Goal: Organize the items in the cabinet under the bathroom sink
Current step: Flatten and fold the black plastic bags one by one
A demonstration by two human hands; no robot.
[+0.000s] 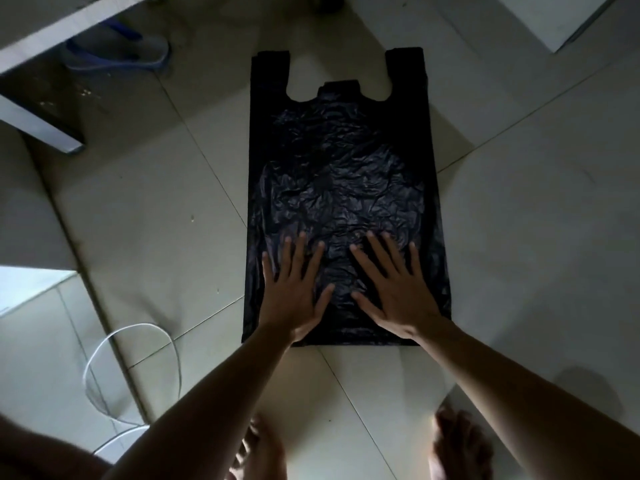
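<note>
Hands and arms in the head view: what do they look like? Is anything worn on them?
Both are bare. The left hand and right hand have no gloves, rings or watch that I can see. The left arm and right arm show no sleeve up to the picture's edge. The light is dim.

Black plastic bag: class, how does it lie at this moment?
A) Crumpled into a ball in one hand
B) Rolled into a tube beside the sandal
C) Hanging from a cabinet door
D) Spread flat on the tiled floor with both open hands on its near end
D: the black plastic bag lies flat on the tiled floor, handles pointing away, with the left hand and right hand pressing open-palmed on its near end.
</note>
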